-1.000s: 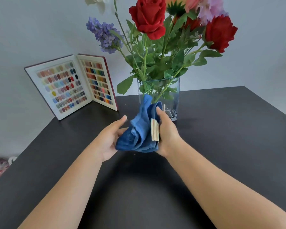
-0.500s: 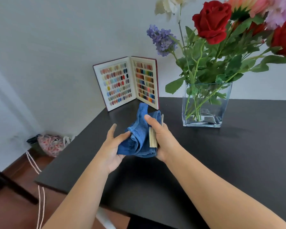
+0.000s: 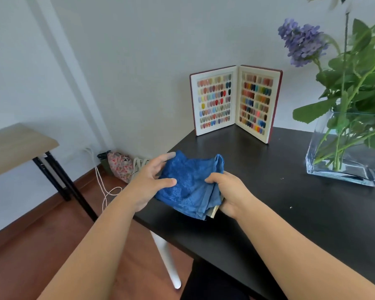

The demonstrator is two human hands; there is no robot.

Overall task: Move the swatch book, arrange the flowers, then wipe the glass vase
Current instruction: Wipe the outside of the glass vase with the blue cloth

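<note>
A blue cloth point(image 3: 188, 182) lies bunched near the left corner of the black table point(image 3: 290, 213). My right hand point(image 3: 230, 192) grips its right side, where a beige tag shows. My left hand point(image 3: 148, 180) rests on its left side with the thumb pressed on the fabric and the fingers spread. The swatch book point(image 3: 234, 102) stands open against the wall at the table's back. At the far right stands the clear glass vase point(image 3: 344, 161), holding water and green stems, with purple flowers point(image 3: 301, 40) above it.
The table's left edge runs just under my left hand, with a white table leg point(image 3: 167, 258) below. On the wooden floor lie a floral bag point(image 3: 119, 167) and white cords point(image 3: 104, 187). A light wooden desk point(image 3: 13, 146) with black legs stands at the left.
The view has swung left, so the vase now sits at the right edge. Both hands carried the cloth away from the vase and lowered it toward the table's left corner.
</note>
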